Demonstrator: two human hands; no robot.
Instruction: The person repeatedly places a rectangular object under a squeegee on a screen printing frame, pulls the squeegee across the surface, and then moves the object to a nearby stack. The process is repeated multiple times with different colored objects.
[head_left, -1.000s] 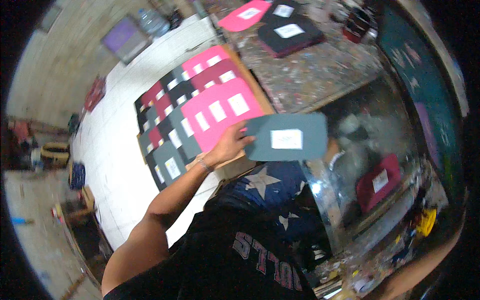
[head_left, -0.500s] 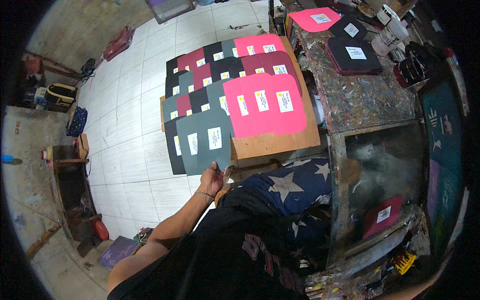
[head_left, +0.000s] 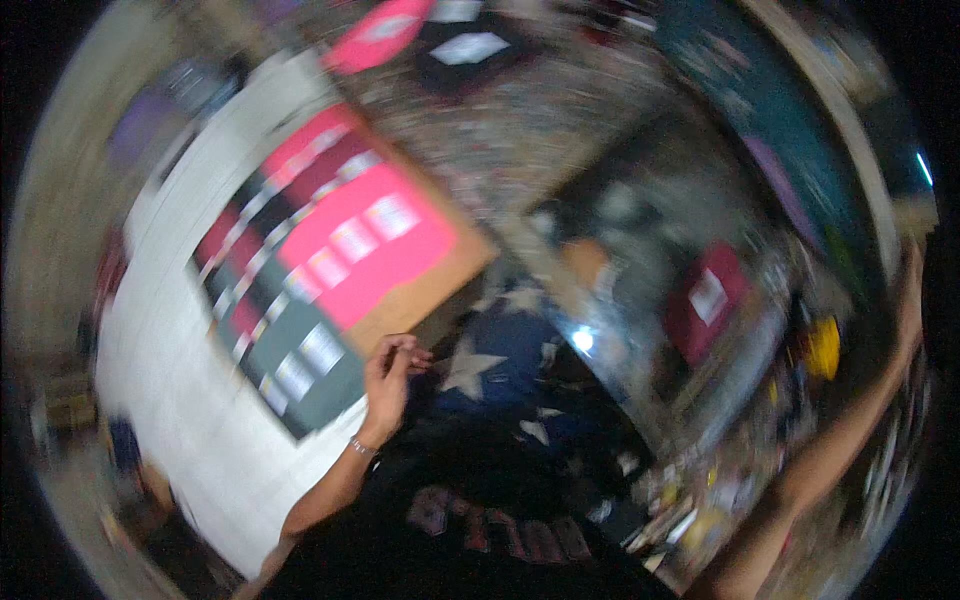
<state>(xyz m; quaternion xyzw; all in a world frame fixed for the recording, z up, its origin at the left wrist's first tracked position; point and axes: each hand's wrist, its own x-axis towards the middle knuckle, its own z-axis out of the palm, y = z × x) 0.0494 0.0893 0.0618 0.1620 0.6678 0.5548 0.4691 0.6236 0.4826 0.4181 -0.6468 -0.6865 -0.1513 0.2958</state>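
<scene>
Left hand [head_left: 392, 375] loosely bent, fingers partly spread, near the wooden board [head_left: 440, 285] of flat cut panels.
From that hand, grey panels [head_left: 335, 385] lay at nine o'clock and pink panels [head_left: 425, 240] toward twelve, all white-labelled, on the board; a maroon panel [head_left: 690, 325] lay over the glass pane [head_left: 640, 260] at three o'clock of the view. The right hand [head_left: 911, 262] reached the far three o'clock edge, too blurred to tell its grip.
</scene>
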